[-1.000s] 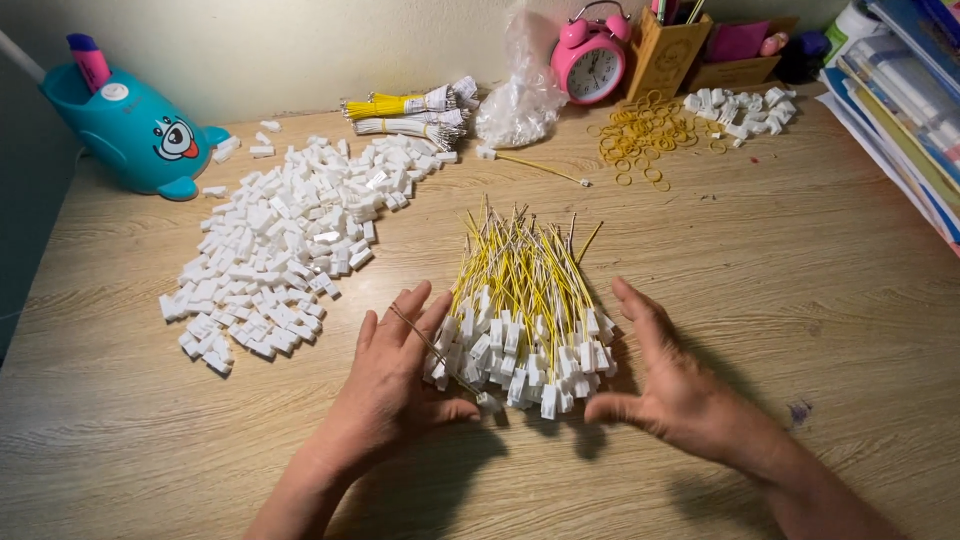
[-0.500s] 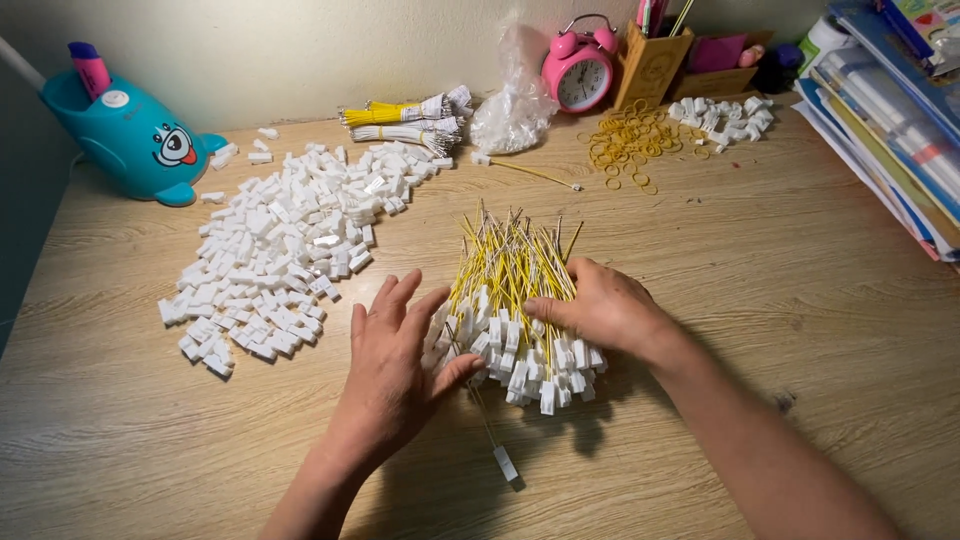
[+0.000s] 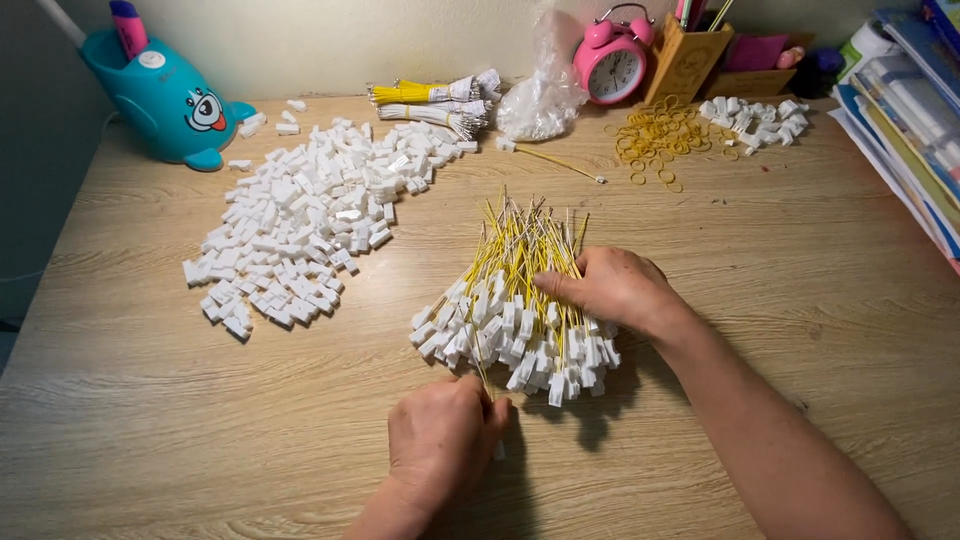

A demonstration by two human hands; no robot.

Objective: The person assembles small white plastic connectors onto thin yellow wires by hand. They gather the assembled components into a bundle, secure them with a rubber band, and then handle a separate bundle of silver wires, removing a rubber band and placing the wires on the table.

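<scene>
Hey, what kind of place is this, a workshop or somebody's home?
Probably a home desk used for piecework. A pink twin-bell alarm clock and stacked books sit at the back of the wooden desktop, beside a heap of small white plastic connectors.

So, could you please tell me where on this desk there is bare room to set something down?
Bare wood lies along the near edge left of the left hand, below the loose white connector pile, and on the right between the right hand and the stacked books. The back edge is crowded: blue holder, wire bundles, pink alarm clock, rubber bands.
</scene>
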